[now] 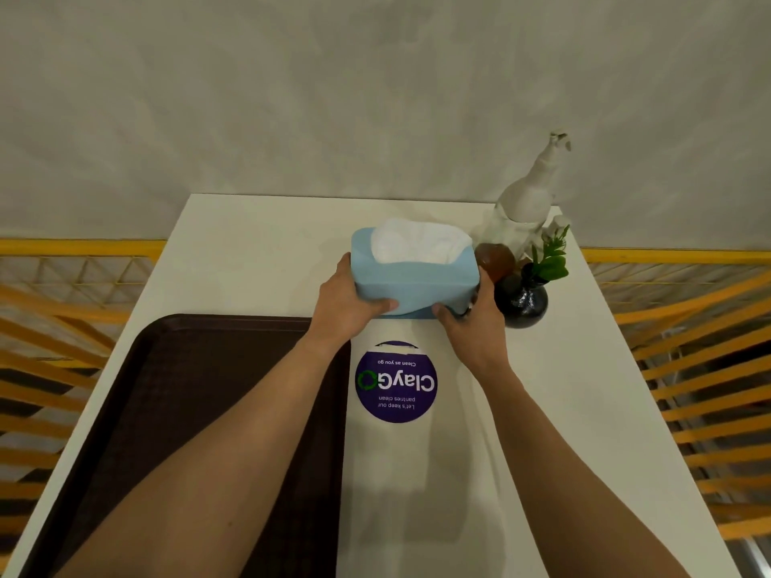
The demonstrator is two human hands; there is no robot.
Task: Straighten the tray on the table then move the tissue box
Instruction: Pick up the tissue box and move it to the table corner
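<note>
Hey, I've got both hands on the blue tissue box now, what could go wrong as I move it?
The right hand sits right against the black vase with its green sprig, so swinging the tissue box rightward could topple it, and perhaps the white spray bottle behind. The left hand is denting the box's soft front, so a harder squeeze may crush it. The loose tissues on top could spill if it tilts.

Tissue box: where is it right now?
Head view: the tissue box sits far-centre on the table, held between both hands, left of the black vase, beyond the purple sticker.
</note>
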